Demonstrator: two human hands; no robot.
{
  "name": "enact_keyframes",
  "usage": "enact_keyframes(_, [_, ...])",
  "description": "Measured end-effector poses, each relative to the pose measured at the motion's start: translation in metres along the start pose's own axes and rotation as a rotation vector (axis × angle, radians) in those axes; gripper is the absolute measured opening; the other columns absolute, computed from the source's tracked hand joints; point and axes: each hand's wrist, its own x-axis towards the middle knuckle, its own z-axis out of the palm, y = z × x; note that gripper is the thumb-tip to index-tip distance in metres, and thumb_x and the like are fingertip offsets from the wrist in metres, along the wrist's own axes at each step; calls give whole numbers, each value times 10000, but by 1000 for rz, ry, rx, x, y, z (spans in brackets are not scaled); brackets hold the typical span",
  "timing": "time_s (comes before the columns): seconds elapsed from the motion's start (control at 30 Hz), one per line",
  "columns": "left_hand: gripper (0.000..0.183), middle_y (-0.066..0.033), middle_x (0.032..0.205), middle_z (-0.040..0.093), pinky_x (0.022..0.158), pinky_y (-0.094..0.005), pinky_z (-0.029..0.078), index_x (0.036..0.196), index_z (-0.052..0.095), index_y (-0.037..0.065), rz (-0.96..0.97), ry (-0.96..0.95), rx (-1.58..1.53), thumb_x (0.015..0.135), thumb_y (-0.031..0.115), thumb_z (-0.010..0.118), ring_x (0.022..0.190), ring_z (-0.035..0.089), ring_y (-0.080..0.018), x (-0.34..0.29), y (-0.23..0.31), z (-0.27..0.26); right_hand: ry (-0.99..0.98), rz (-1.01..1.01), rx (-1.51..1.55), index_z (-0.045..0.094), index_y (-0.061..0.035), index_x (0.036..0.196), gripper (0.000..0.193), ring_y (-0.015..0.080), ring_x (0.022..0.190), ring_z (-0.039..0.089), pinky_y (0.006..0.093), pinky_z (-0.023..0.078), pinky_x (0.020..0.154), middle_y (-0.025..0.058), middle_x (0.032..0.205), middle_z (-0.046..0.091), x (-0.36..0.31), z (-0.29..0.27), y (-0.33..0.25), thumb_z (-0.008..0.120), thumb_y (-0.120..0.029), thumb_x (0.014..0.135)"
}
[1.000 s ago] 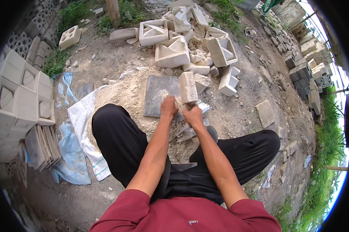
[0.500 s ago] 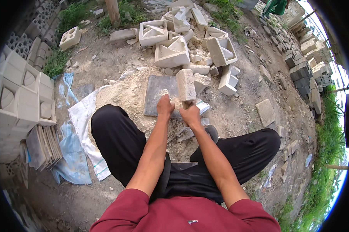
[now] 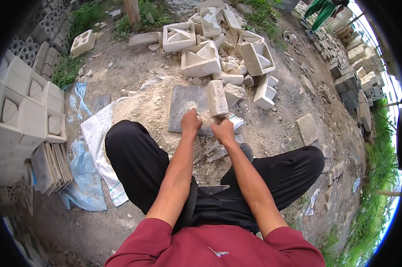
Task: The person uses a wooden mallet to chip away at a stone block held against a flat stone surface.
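My right hand (image 3: 223, 130) is wrapped round the short handle of a mallet (image 3: 217, 99), whose head is a thick, pale, dusty rectangular block. The mallet head is over the right side of a flat dark grey slab (image 3: 177, 109) on the ground. My left hand (image 3: 191, 121) is closed low over the middle of that slab, just left of the mallet handle. What its fingers grip is hidden. A small patch of pale crumbs (image 3: 192, 105) lies on the slab by the left fingertips.
Pale rubble (image 3: 143, 104) spreads left of the slab on a white sheet (image 3: 96, 129). Beyond are broken blocks (image 3: 200, 62). Hollow moulded blocks (image 3: 31, 111) and leaning thin boards (image 3: 50, 167) stand at left. A person in green trousers (image 3: 322, 11) is at far right.
The view has shifted slightly, while both hands and the mallet stay about where they were over the slab. The person in green trousers shows more fully at the far right.
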Motion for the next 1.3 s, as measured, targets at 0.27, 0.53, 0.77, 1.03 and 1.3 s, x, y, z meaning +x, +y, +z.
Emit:
enact_keyframes(0.27, [285,-193,1055,654,885,-463,511,1044,654,61,49,-25,59,783,169,609,1009,630,-381,3,4,2,-125,149,-204,606,127,1102,510,450,1030,644,455,522,918,339,1093,645,-1,8,21,707,-217,739])
enact_keyframes(0.53, [235,-178,1038,646,878,-462,518,1008,672,69,54,-14,51,799,144,594,1009,631,-355,-3,4,2,-67,24,-22,642,119,996,478,425,966,671,437,538,839,332,967,670,6,-3,-5,697,-270,724])
enact_keyframes(0.77, [257,-179,1058,648,884,-462,518,1023,688,76,59,-48,87,793,143,596,1030,630,-356,3,-1,4,-51,52,-196,604,151,1044,520,424,997,664,443,546,870,339,997,663,-2,21,18,733,-238,724])
enact_keyframes(1.03, [284,-169,1069,647,898,-453,514,1048,700,102,42,-46,50,783,164,622,1040,627,-343,0,-8,3,-43,13,-72,683,98,854,367,448,924,672,464,539,837,309,876,680,13,-2,-8,712,-235,703])
enact_keyframes(1.3, [270,-182,1068,643,912,-451,503,1046,728,122,57,-49,53,799,179,633,1035,620,-355,1,-1,0,-58,68,-191,598,103,1059,474,425,987,664,451,542,861,309,994,671,9,22,33,713,-201,715])
